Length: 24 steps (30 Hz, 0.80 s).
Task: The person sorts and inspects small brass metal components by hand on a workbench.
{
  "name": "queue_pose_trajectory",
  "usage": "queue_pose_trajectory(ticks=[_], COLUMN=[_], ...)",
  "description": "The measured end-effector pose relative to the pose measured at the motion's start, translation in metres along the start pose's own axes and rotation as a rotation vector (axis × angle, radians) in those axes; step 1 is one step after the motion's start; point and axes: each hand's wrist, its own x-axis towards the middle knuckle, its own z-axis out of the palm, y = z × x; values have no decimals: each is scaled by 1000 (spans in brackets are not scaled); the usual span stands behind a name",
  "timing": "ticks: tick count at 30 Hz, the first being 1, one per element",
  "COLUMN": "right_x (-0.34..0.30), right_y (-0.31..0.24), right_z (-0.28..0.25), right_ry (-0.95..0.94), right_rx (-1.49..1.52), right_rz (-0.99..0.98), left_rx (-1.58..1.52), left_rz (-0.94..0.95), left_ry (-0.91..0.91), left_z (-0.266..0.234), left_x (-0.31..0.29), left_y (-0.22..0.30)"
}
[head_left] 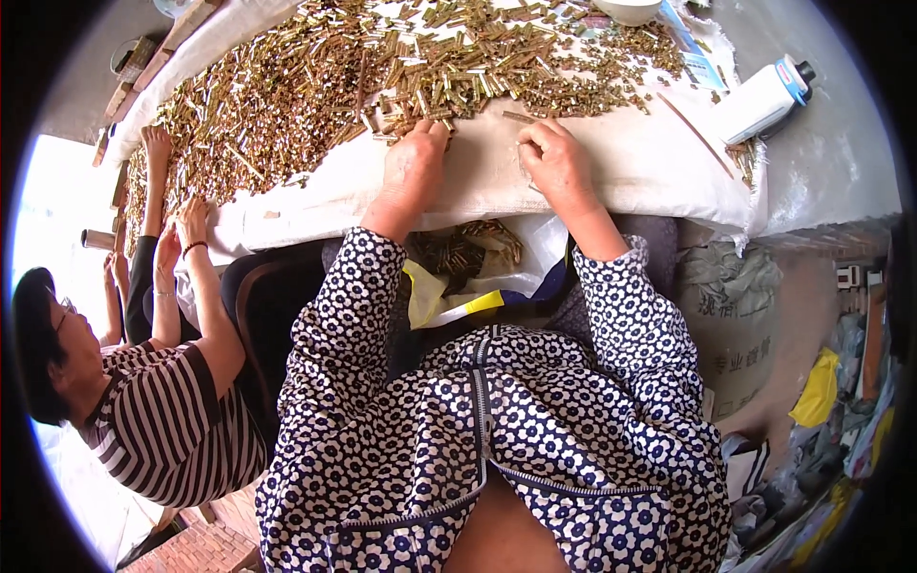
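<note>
A broad heap of small brass-coloured metal pieces (287,105), many of them short and tube-like, covers much of the cloth-topped table (659,177). At the near edge of the heap, my left hand (415,170) rests with its fingers curled down among the pieces; what they hold is hidden. My right hand (559,170) is to its right over the pale cloth, thumb and fingers closed in a pinch. Whatever lies between them is too small to name. A short thin brownish strip (519,116) lies just beyond the right hand's knuckles.
A white bottle with a black cap (769,100) lies at the right, near a thin wooden stick (695,136). A white bowl (628,10) stands at the far edge. Below the table edge, an opened bag (535,253) holds more brass pieces. At left, a person in stripes (177,411) reaches toward the heap.
</note>
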Motion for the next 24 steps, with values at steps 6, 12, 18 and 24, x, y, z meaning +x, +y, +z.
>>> queue_pose_trajectory(ticks=[6, 12, 18, 24], right_x=[-14, -24, -26, -29], right_y=[-12, -25, -39, -42], right_z=[6, 9, 2, 0], right_ry=[-7, -133, -194, -226], right_rx=[60, 464, 708, 722], right_rz=[15, 206, 348, 359], left_rx=[-40, -207, -973, -1138], left_rz=[12, -9, -229, -207], left_ry=[-33, 9, -201, -243], left_z=[4, -8, -21, -19], left_x=[-5, -20, -35, -39], left_y=[-11, 2, 27, 31])
